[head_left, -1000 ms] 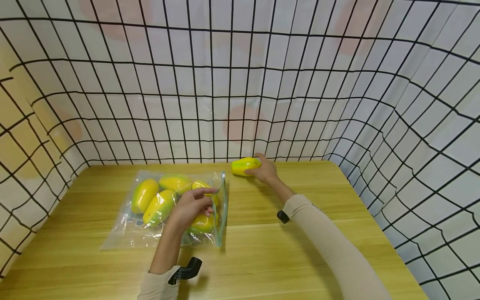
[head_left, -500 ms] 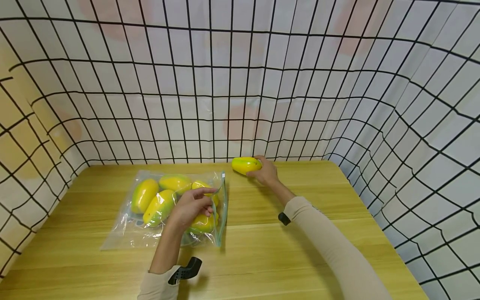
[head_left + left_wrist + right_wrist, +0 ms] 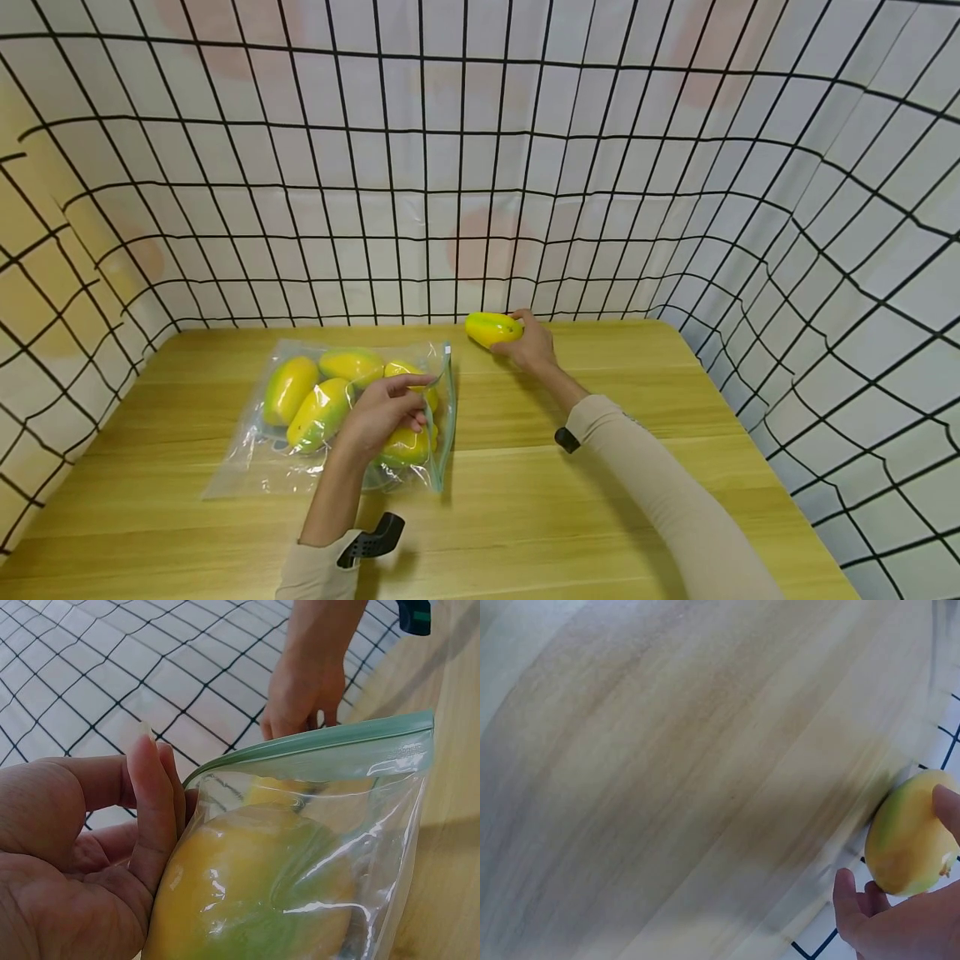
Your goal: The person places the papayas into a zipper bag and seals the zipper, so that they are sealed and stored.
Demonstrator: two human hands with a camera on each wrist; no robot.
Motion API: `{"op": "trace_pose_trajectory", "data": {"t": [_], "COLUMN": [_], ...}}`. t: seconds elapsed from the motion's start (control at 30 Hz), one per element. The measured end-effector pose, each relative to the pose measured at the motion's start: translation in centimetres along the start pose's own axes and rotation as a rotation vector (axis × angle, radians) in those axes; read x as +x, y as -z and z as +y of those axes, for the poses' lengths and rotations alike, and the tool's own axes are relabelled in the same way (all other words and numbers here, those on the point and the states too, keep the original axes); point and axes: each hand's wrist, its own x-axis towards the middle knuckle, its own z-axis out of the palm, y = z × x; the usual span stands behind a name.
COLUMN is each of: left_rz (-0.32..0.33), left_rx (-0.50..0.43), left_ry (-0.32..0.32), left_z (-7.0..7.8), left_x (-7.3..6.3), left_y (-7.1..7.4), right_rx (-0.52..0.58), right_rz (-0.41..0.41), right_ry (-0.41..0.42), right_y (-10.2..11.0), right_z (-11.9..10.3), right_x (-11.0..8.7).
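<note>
A clear zip-lock bag (image 3: 247, 467) with a green zip edge lies on its side, its mouth facing right. Inside are several yellow-green mangoes (image 3: 290, 392). My left hand (image 3: 384, 412) pinches the bag's upper layer near the mouth, and the left wrist view shows the thumb and fingers at the green zip edge (image 3: 315, 742). At the table's far edge, my right hand (image 3: 531, 343) grips one more mango (image 3: 491, 329) by its right end. The right wrist view has that mango (image 3: 904, 836) between thumb and fingers, its stem end toward the palm.
A wooden table (image 3: 510, 517) carries everything. Black wire grid panels (image 3: 465, 192) backed by pale sheeting rise along its far, left and right sides. The far panel stands close behind the mango in my right hand.
My right hand has tilted the mango slightly, its left end now a little farther back and higher in view. My left hand and the bag stay put.
</note>
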Motion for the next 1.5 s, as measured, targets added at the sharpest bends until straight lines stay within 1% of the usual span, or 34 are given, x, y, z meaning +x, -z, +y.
{"op": "trace_pose_trajectory", "data": {"t": [0.4,0.6,0.7,0.83,1.03,1.23,1.37,1.5], "left_rz": [0.006,-0.004,-0.003,0.0,0.001,-0.003,-0.005,-0.006], "left_rx": [-0.003,0.0,0.0,0.003,-0.004,-0.005,-0.001,0.001], "left_ry": [-0.003,0.004,0.0,-0.005,-0.009,-0.01,-0.004,-0.002], "left_z": [0.0,-0.1,-0.1,-0.1,-0.1,-0.1,-0.1,-0.1], "left_x": [0.2,0.2,0.2,0.2,0.2,0.2,0.2,0.3], "left_y": [0.0,0.0,0.0,0.0,0.1,0.1,0.1,0.2], "right_rx": [0.004,0.032,0.036,0.053,0.082,0.105,0.103,0.105], "right_rz": [0.025,0.04,0.063,0.075,0.058,0.018,-0.029,-0.073], "right_ry": [0.0,-0.004,0.01,0.039,0.098,0.152,0.172,0.168], "right_y": [-0.4,-0.4,-0.4,-0.1,0.4,1.0,1.4,1.8], "right_z": [-0.2,-0.1,-0.1,-0.4,-0.8,-1.2,-1.5,-1.8], "right_x": [-0.1,-0.5,-0.7,-1.1,-2.0,-3.1,-4.0,-4.8]}}
